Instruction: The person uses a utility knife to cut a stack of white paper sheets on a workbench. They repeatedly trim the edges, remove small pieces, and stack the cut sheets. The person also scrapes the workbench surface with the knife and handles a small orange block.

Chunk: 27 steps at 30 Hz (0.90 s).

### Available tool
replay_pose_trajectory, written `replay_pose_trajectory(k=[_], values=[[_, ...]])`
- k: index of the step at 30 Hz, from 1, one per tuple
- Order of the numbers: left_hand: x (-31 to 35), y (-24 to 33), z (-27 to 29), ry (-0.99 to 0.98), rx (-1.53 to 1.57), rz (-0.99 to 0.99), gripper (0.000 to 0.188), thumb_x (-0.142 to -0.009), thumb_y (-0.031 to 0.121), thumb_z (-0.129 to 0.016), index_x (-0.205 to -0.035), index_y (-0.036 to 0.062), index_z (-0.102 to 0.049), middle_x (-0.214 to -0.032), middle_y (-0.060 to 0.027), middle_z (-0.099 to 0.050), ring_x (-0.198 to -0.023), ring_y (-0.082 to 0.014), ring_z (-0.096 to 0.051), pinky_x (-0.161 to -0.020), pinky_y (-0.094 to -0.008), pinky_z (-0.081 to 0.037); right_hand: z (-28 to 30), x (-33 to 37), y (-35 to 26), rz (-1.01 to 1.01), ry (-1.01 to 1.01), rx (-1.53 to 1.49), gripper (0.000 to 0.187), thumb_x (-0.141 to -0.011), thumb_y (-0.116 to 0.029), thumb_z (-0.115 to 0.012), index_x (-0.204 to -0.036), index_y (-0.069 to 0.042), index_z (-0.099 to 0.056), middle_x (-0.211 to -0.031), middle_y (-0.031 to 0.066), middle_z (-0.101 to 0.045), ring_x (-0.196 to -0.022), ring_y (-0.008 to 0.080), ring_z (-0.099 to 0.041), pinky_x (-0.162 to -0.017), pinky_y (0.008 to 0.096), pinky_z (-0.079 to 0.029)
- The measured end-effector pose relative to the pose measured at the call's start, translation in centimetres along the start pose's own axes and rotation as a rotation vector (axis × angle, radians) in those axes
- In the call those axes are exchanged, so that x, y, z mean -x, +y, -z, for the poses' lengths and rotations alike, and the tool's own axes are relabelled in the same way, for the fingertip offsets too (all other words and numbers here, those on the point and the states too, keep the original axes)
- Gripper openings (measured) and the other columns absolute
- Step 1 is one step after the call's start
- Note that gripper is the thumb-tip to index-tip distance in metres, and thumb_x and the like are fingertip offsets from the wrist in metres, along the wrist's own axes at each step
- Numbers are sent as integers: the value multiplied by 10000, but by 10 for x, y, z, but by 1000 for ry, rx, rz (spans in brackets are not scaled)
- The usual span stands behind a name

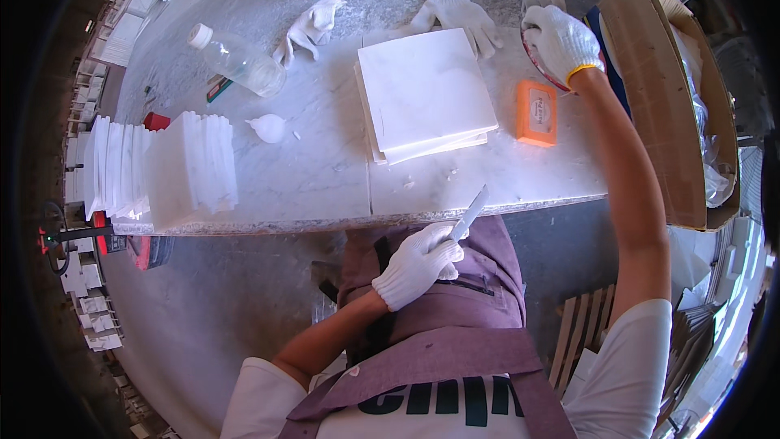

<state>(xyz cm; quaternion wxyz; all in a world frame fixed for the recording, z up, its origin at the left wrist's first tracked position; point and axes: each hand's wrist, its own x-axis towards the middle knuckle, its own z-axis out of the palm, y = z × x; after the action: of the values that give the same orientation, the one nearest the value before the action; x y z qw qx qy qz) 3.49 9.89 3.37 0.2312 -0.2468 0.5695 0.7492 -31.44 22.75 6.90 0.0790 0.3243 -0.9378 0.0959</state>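
My left hand (420, 266), in a white knit glove, is closed round a knife (470, 213) in front of my apron. Its pale grey blade points up and to the right, toward the table's near edge; the handle is hidden in the glove. My right hand (561, 42), gloved with a yellow cuff, reaches to the far right of the table. Its fingers curl down over a thing with a curved red edge (532, 58), mostly covered by the hand. An orange box-shaped hand pad (536, 114) lies nearer me. Left of it is a stack of white square slabs (426, 89).
Loose white gloves (313, 26) and another glove (459, 18) lie behind the stack. A clear bottle (244, 63), a white bulb blower (268, 128) and upright white slabs (175, 164) are at left. An open cardboard box (662, 89) borders the right side.
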Motion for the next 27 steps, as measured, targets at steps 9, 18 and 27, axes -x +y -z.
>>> replay_pose_trajectory(k=[9, 18, 27], values=[[-10, 1, -3, -38, 57, 34, 304, -978, 118, -527, -1239, -38, -506, -862, -40, -562, -657, -72, -554, -618, -226, -511, 78, 100, -53, -339, 252, -735, 245, -915, -69, -622, -1157, -30, -630, -881, 51, -674, -731, 110, -637, -613, 267, -515], [-15, 4, -6, 28, 25, 27, 245, -963, 120, -541, -1161, -25, -547, -801, -50, -580, -588, -75, -555, -552, -230, -500, -18, 252, -122, -773, 118, -1202, 153, -919, -18, -640, -1053, 27, -581, -816, 81, -659, -643, 88, -627, -555, 211, -495], [-8, 1, -8, 134, 127, 19, 223, -982, 165, -584, -1114, -13, -558, -777, -61, -597, -578, -82, -574, -538, -232, -515, -9, 251, -120, -570, -134, -1027, 337, -925, -38, -604, -1260, -1, -618, -935, 103, -701, -669, 95, -630, -639, 250, -531]])
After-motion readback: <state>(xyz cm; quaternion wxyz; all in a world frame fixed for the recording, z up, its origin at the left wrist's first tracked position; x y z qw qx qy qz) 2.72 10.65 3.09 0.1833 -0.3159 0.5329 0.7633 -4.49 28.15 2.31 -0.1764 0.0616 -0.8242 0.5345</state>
